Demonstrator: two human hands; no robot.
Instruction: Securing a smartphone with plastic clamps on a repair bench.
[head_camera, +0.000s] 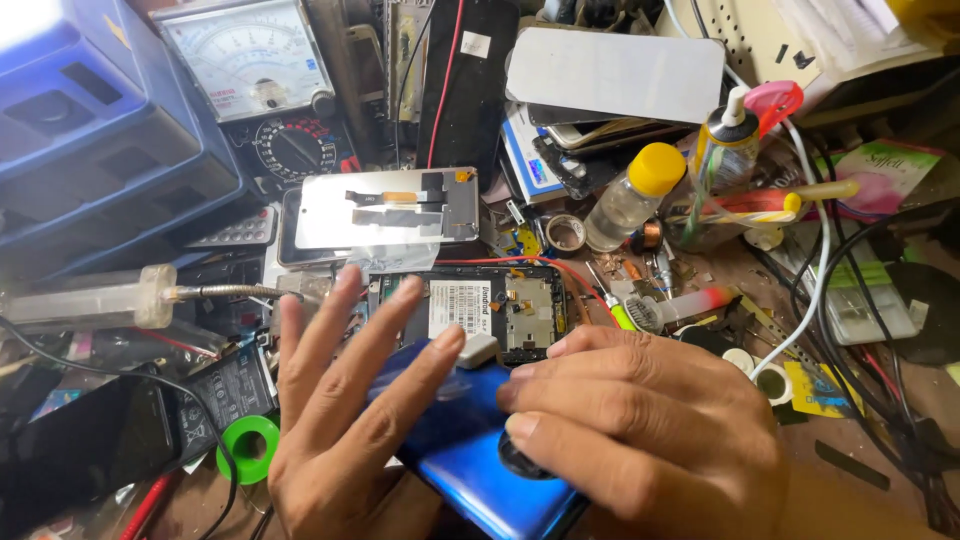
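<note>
A glossy blue phone back cover (470, 440) lies in front of me on the cluttered bench. My left hand (345, 420) rests flat against its left side, fingers spread and pointing up and right. My right hand (640, 430) presses down on the cover's right part, fingers curled over it, with a dark round object partly showing under the fingertips. A small white block (478, 350) sits at the cover's top edge between both hands. Just behind lies an opened phone body (480, 305) with its battery and circuit board exposed.
A detached screen panel (385, 215) lies face down behind the opened phone. An analog multimeter (262, 85) and blue plastic bins (90, 130) stand at the back left. A yellow-capped bottle (632, 200), a glue bottle (728, 140), a green tape roll (248, 448), cables and small tools crowd the bench.
</note>
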